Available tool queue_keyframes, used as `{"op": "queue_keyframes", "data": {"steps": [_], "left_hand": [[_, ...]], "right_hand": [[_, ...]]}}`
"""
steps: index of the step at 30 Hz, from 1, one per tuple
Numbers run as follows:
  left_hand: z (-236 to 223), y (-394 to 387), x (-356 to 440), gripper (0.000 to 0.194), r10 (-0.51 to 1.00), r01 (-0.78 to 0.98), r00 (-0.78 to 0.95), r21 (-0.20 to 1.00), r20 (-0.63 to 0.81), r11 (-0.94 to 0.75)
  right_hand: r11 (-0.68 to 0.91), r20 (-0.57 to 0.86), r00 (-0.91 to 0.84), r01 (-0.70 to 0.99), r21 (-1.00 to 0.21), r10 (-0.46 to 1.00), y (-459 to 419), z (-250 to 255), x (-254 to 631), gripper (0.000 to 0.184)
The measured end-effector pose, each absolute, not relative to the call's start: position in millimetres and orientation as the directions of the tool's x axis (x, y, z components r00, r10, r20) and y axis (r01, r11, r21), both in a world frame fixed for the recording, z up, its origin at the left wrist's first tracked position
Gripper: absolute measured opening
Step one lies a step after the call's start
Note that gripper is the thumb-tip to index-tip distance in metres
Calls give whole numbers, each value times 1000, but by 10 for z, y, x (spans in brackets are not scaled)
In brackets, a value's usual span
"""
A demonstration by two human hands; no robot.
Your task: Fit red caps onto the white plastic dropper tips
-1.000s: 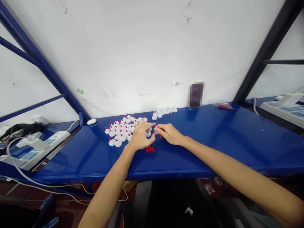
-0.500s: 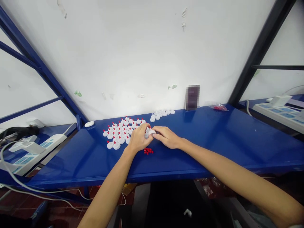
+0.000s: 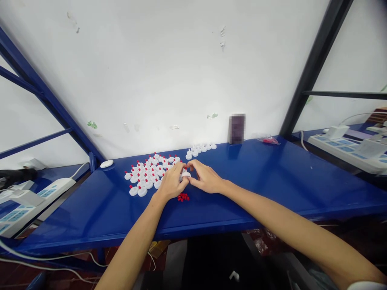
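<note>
My left hand [image 3: 173, 182] is closed around a white nozzle cap [image 3: 186, 175] with a red tip, just above the table. From the other side my right hand [image 3: 208, 179] curls in, its thumb at the rim of that cap and its fingertips by the red tip. Contact there is partly hidden. Left of my hands stand many white nozzle caps with red tips [image 3: 142, 191], grouped closely. A small pile of loose red tips [image 3: 183, 197] lies below my left hand. Farther back, several white caps without red tips [image 3: 195, 154] sit near the wall.
The blue table [image 3: 242, 193] meets a white wall. A dark blurred rectangular object [image 3: 237, 129] leans there, with a clear bag of red pieces [image 3: 270, 139] to its right. A white oval device [image 3: 107, 164] lies at the back left. Power strips [image 3: 347, 149] flank both sides.
The camera view has shifted a little. My right fingers have lifted and spread slightly from the cap's side, showing a gap to the thumb. My left hand keeps hold of the cap.
</note>
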State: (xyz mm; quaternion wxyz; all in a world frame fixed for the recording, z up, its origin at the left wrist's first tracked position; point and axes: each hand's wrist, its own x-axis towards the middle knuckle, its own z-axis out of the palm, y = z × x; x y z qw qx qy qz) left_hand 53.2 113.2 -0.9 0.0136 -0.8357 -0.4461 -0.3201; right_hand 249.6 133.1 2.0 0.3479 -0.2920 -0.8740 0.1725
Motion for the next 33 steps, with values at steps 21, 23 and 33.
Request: {"op": "queue_keyframes", "data": {"steps": [21, 23, 33], "left_hand": [[-3, 1109, 527, 9, 720, 702, 484, 270, 498, -659], [4, 1103, 533, 11, 724, 699, 487, 279, 489, -659], [34, 1076, 547, 28, 739, 710, 474, 289, 478, -642]], "right_hand": [[815, 496, -668, 318, -484, 555, 1365, 0, 2514, 46], [817, 487, -677, 322, -479, 552, 1356, 10, 2516, 43], [852, 497, -707, 310, -422, 503, 1371, 35, 2523, 30]]}}
